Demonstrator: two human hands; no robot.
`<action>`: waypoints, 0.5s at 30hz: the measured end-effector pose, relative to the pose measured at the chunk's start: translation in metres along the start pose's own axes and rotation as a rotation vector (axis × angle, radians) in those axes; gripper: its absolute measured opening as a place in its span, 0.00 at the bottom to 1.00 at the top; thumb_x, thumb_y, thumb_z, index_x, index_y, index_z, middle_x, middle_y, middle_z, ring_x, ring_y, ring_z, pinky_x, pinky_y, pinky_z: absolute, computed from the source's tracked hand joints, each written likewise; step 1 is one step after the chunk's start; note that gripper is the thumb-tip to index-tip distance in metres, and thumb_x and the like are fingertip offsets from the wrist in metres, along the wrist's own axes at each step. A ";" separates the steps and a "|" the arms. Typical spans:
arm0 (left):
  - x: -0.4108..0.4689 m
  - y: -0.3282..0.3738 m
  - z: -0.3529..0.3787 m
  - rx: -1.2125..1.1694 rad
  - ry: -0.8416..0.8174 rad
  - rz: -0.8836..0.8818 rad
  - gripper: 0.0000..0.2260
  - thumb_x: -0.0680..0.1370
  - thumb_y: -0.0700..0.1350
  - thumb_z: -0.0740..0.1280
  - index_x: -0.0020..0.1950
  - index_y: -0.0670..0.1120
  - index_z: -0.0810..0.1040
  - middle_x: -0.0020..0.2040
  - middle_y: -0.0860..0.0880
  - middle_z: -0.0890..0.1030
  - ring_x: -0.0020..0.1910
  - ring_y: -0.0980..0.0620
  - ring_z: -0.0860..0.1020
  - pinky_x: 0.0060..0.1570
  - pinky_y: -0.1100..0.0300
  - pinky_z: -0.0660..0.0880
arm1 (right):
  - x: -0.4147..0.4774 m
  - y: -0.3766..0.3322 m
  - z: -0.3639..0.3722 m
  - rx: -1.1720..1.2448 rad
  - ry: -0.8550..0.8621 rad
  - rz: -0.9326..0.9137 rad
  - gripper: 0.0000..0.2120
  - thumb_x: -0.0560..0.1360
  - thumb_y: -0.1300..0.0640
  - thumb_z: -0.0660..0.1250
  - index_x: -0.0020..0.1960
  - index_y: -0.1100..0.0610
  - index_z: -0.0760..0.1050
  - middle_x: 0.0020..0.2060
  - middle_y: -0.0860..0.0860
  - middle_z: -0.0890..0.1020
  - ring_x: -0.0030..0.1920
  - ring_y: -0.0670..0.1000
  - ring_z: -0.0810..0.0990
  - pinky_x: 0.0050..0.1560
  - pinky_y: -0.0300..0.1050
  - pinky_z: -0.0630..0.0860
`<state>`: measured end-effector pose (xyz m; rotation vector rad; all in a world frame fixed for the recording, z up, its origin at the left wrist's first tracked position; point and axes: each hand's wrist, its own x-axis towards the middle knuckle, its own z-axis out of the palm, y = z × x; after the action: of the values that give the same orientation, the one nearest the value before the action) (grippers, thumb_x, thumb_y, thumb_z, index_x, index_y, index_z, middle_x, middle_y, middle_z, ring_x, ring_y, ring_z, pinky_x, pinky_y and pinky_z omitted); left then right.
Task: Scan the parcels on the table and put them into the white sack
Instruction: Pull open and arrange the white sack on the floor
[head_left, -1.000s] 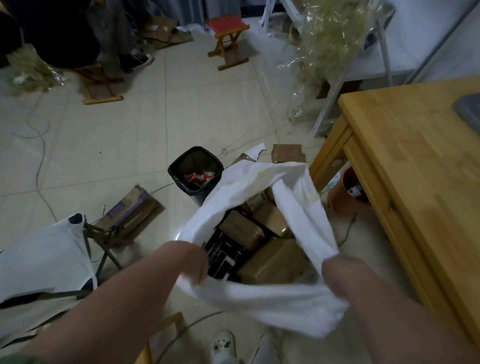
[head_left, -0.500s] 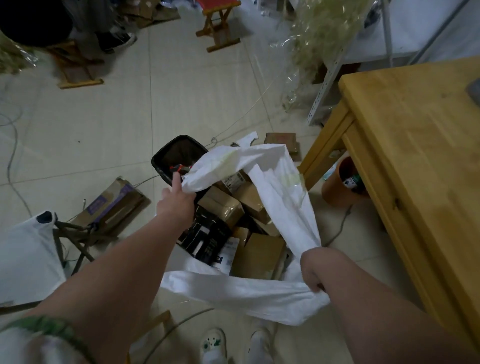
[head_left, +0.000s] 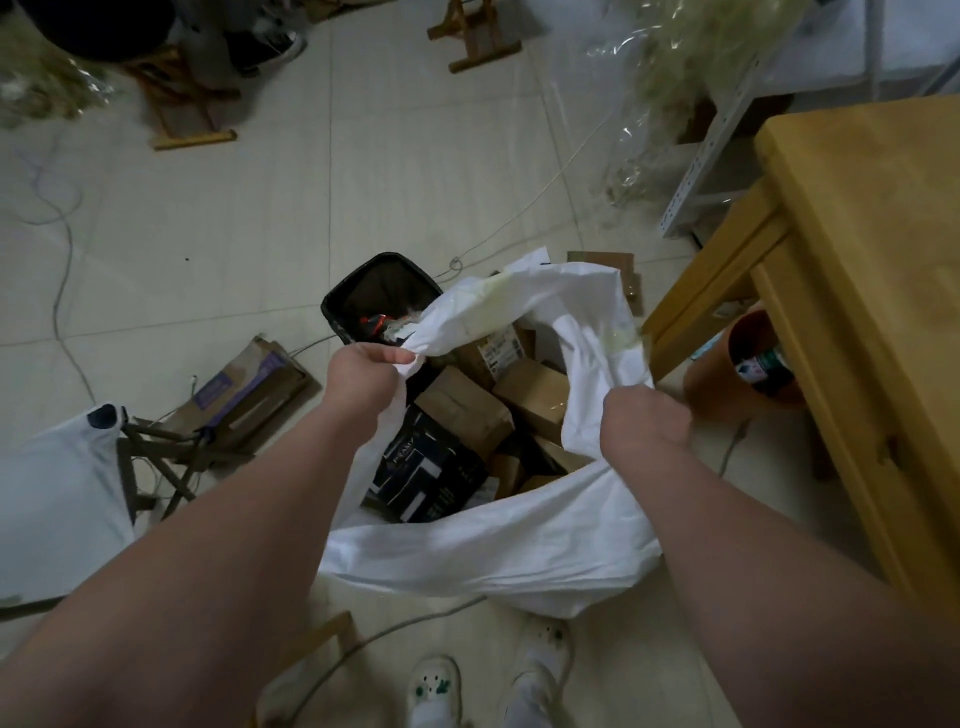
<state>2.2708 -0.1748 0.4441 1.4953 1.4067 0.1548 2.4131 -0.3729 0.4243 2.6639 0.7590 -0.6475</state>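
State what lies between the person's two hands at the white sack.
In the head view, between the left hand and right hand lies the open mouth of the white sack, showing brown cardboard parcels and a black printed box.

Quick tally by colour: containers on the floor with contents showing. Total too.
white sack: 1
black bin: 1
orange bucket: 1
Total: 3
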 end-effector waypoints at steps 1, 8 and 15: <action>0.000 0.001 0.000 -0.033 -0.002 -0.028 0.17 0.76 0.27 0.55 0.44 0.43 0.80 0.54 0.40 0.77 0.51 0.46 0.74 0.40 0.63 0.72 | 0.005 0.000 0.005 0.093 -0.025 0.020 0.11 0.78 0.56 0.65 0.60 0.54 0.76 0.58 0.53 0.79 0.58 0.53 0.78 0.46 0.43 0.71; 0.013 -0.001 -0.003 -0.019 -0.081 -0.072 0.04 0.74 0.37 0.69 0.46 0.44 0.78 0.52 0.42 0.77 0.50 0.45 0.75 0.49 0.53 0.73 | 0.026 0.008 0.020 0.367 -0.247 0.070 0.19 0.73 0.47 0.71 0.58 0.58 0.77 0.51 0.53 0.78 0.50 0.55 0.77 0.48 0.43 0.73; 0.001 -0.001 0.014 0.288 -0.074 0.241 0.10 0.78 0.41 0.66 0.59 0.45 0.76 0.47 0.47 0.76 0.38 0.53 0.72 0.32 0.62 0.66 | 0.015 0.013 0.014 0.500 -0.634 -0.090 0.16 0.78 0.67 0.61 0.58 0.49 0.71 0.48 0.56 0.75 0.41 0.54 0.77 0.40 0.46 0.79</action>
<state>2.2799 -0.1823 0.4369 1.8890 1.2233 0.0455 2.4271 -0.3832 0.4069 2.5607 0.5806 -1.7889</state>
